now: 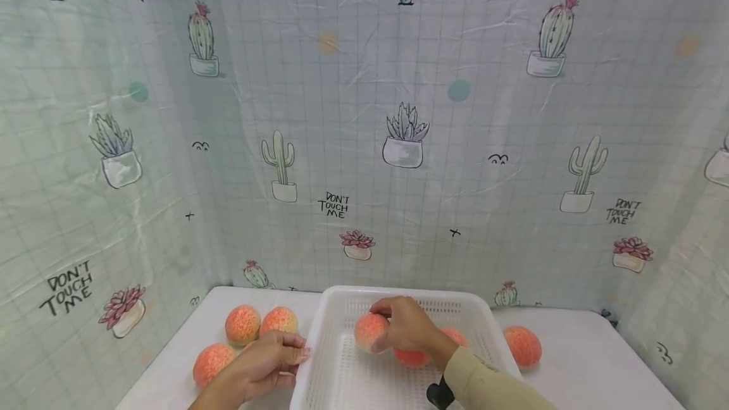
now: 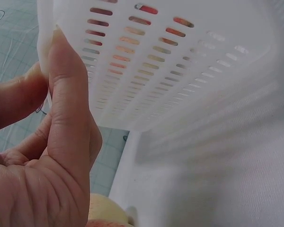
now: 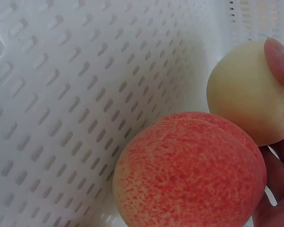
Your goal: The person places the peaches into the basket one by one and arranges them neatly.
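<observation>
In the head view, a white slotted plastic basket (image 1: 310,369) stands on the table. My left hand (image 1: 270,362) pinches its left rim between thumb and fingers, seen closely in the left wrist view. Inside the basket, my right hand (image 1: 411,329) grips a peach (image 1: 367,333), its thumb and fingers around the sides. The right wrist view shows the pale yellow side of this held peach (image 3: 244,92). Close beside it is a redder peach (image 3: 191,172). Another peach (image 1: 454,336) in the basket is partly hidden behind my right wrist.
Left of the basket, several peaches lie on the white table (image 1: 273,298), among them one peach (image 1: 242,324) at the back and another peach (image 1: 212,364) by my left forearm. One peach (image 1: 522,347) sits to the right. A cactus-print curtain (image 1: 364,112) encloses the table.
</observation>
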Demonstrator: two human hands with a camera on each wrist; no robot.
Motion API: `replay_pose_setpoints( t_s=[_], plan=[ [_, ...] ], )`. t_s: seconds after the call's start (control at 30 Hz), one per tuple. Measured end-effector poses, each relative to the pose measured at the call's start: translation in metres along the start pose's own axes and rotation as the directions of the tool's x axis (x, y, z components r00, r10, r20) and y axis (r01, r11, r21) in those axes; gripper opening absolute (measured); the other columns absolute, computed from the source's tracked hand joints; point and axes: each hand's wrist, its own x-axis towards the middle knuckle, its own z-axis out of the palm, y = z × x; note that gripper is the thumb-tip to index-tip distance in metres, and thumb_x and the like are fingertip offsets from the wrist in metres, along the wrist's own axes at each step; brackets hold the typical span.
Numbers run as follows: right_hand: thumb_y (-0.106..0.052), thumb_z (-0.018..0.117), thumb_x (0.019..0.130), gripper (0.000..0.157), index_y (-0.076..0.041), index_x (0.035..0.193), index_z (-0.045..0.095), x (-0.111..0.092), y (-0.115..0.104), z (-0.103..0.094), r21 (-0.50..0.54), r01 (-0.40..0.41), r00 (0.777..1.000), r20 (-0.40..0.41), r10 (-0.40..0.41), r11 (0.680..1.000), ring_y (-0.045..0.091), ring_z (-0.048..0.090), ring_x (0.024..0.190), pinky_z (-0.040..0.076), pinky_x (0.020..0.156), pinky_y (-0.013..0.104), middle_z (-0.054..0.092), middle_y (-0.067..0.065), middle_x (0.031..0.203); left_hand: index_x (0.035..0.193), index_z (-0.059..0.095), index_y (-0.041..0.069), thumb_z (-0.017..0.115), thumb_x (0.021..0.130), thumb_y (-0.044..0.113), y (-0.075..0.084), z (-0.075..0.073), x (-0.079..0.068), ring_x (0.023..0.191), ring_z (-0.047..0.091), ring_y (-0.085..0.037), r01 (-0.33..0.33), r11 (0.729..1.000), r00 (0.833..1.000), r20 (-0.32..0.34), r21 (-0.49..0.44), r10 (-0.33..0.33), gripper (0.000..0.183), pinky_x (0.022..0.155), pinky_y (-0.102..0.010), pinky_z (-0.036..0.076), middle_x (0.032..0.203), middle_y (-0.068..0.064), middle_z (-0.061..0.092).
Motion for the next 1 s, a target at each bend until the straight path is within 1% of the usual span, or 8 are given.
replay_pose_setpoints(
  t_s=[0.1,0.27,0.43,0.6,0.73,0.83,0.9,1.0],
  plan=[
    [-0.016,0.099,0.059,0.062,-0.011,0.117,0.077,0.001,0.0,0.002,-0.024,0.02,1.0,0.002,-0.02,1.0,0.022,0.071,0.112,0.055,0.103,0.05,0.079,0.001,0.115,0.106,0.071,0.003,0.07,0.099,0.012,0.001,0.0,0.0,0.085,0.068,-0.014,-0.003,1.0,1.0,0.003,0.001,0.003,0.012,0.076,-0.031,0.061,0.096,-0.003,0.073],
    [-0.017,0.1,0.058,0.064,-0.009,0.117,0.077,0.001,0.002,0.004,-0.071,0.042,0.999,0.0,-0.042,0.997,0.017,0.072,0.108,0.057,0.1,0.044,0.08,0.0,0.113,0.105,0.071,0.004,0.071,0.098,0.012,0.001,0.001,-0.001,0.086,0.069,-0.015,0.002,1.0,1.0,-0.002,-0.003,-0.002,0.011,0.077,-0.032,0.061,0.097,-0.003,0.073],
    [-0.022,0.1,0.057,0.066,-0.009,0.118,0.077,0.001,0.001,0.007,-0.153,0.071,0.997,0.009,-0.07,0.986,0.016,0.071,0.108,0.056,0.099,0.041,0.079,-0.001,0.113,0.105,0.07,0.004,0.07,0.098,0.012,0.0,0.001,-0.001,0.087,0.069,-0.015,0.001,1.0,1.0,0.001,-0.014,-0.001,0.01,0.078,-0.033,0.061,0.098,-0.003,0.073],
    [-0.024,0.097,0.059,0.066,-0.01,0.12,0.077,0.0,-0.001,0.009,-0.258,0.122,0.993,0.038,-0.116,0.958,0.012,0.07,0.106,0.056,0.099,0.036,0.079,-0.003,0.113,0.105,0.07,0.005,0.072,0.098,0.013,0.001,0.001,-0.003,0.084,0.067,-0.013,0.005,1.0,1.0,-0.006,0.003,-0.005,0.011,0.076,-0.03,0.06,0.094,-0.001,0.072],
    [-0.026,0.095,0.063,0.065,-0.01,0.123,0.075,0.001,-0.005,0.008,-0.326,0.182,0.983,0.092,-0.16,0.928,0.009,0.069,0.105,0.056,0.098,0.032,0.078,-0.003,0.114,0.108,0.068,0.005,0.071,0.098,0.013,0.002,-0.004,-0.009,0.08,0.063,-0.009,-0.006,1.0,1.0,0.013,0.011,0.006,0.013,0.072,-0.025,0.055,0.09,0.002,0.069],
    [-0.027,0.095,0.065,0.064,-0.011,0.124,0.074,0.0,-0.008,0.006,-0.332,0.199,0.978,0.125,-0.167,0.922,0.006,0.068,0.102,0.057,0.095,0.03,0.078,-0.003,0.114,0.109,0.067,0.005,0.07,0.098,0.012,0.001,-0.005,-0.009,0.082,0.064,-0.009,-0.009,1.0,1.0,0.024,0.001,0.009,0.013,0.074,-0.025,0.056,0.092,0.002,0.069],
    [-0.027,0.095,0.066,0.063,-0.011,0.123,0.074,-0.001,-0.007,0.004,-0.333,0.206,0.977,0.127,-0.172,0.92,0.005,0.067,0.101,0.057,0.094,0.029,0.078,-0.003,0.113,0.108,0.067,0.006,0.069,0.099,0.011,0.001,-0.004,-0.006,0.083,0.066,-0.01,-0.006,1.0,1.0,0.025,0.0,0.006,0.011,0.074,-0.026,0.058,0.093,0.002,0.07],
    [-0.027,0.094,0.066,0.062,-0.01,0.123,0.074,-0.003,-0.005,0.003,-0.34,0.22,0.975,0.117,-0.191,0.914,0.007,0.069,0.102,0.057,0.094,0.029,0.078,-0.001,0.113,0.108,0.068,0.006,0.07,0.099,0.012,0.0,-0.003,-0.004,0.084,0.066,-0.011,-0.001,1.0,1.0,0.024,0.01,0.0,0.011,0.077,-0.028,0.06,0.093,0.002,0.07]
  ],
)
